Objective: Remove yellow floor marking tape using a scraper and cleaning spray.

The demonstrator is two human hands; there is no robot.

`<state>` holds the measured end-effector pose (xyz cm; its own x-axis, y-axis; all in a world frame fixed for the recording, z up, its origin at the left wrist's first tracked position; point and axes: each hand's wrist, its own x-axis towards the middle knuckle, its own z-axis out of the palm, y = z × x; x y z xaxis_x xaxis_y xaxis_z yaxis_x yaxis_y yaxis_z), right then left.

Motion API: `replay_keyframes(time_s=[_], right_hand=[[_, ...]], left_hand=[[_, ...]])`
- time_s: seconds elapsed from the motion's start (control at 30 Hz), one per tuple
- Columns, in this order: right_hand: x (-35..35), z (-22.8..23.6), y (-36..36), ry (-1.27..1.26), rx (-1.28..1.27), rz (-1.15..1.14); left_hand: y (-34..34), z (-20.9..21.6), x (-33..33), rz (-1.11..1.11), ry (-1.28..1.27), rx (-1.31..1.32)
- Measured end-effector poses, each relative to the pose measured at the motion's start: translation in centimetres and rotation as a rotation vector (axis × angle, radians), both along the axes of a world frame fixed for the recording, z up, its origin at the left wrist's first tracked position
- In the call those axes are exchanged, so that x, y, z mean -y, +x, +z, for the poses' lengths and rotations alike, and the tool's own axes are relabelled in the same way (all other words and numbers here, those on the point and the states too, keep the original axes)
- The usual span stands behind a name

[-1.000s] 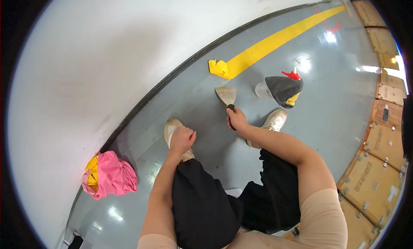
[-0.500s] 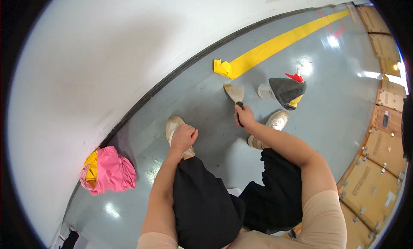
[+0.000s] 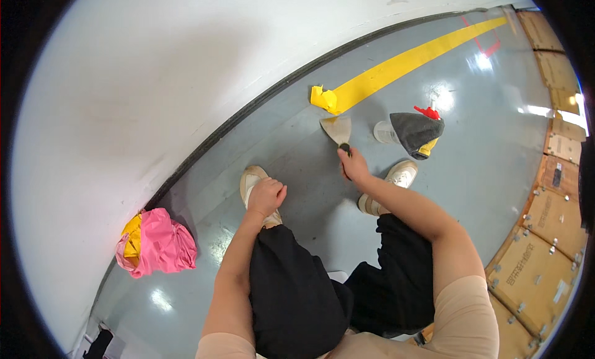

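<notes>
My right hand (image 3: 355, 165) is closed round the dark handle of a scraper (image 3: 338, 131), a putty knife with a wide metal blade. The blade points away from me, just short of the peeled, crumpled end (image 3: 323, 100) of a yellow floor tape (image 3: 403, 67). Above my left shoe (image 3: 251, 175) my left hand (image 3: 266, 196) hangs with its fingers curled in and nothing visible in it. To the right of the scraper lies a whitish translucent bottle (image 3: 385, 132), partly hidden by a dark grey cloth (image 3: 414, 133) with red and yellow parts.
A white wall (image 3: 155, 80) with a black skirting strip (image 3: 248, 111) runs along the left. Against it stands a pink bag (image 3: 166, 242) with yellow material inside. Wooden crates (image 3: 527, 266) line the right side of the grey floor (image 3: 297, 173).
The scraper has shifted slightly forward, toward the tape's crumpled end, and its blade has turned a little. My left hand has stayed in place.
</notes>
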<state>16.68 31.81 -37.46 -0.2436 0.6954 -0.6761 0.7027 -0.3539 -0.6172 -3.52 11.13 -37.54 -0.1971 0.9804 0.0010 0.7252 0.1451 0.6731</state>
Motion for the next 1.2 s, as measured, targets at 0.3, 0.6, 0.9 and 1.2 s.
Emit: replay_keyframes(time_s=[0.3, 0.6, 0.9, 1.2], right_hand=[[-5.7, -1.3, 4.0, 0.054, 0.082, 0.237], [-6.9, -1.8, 4.2, 0.272, 0.13, 0.122], [-7.8, -4.3, 5.4, 0.44, 0.164, 0.404], [-8.8, -1.5, 2.3, 0.471, 0.283, 0.48]], left_hand=[[0.1, -0.6, 0.2, -0.028, 0.032, -0.001], [-0.1, -0.1, 0.3, -0.005, -0.045, 0.024], [-0.1, -0.9, 0.4, -0.034, -0.028, -0.005], [-0.2, -1.1, 0.6, -0.029, -0.066, -0.01]])
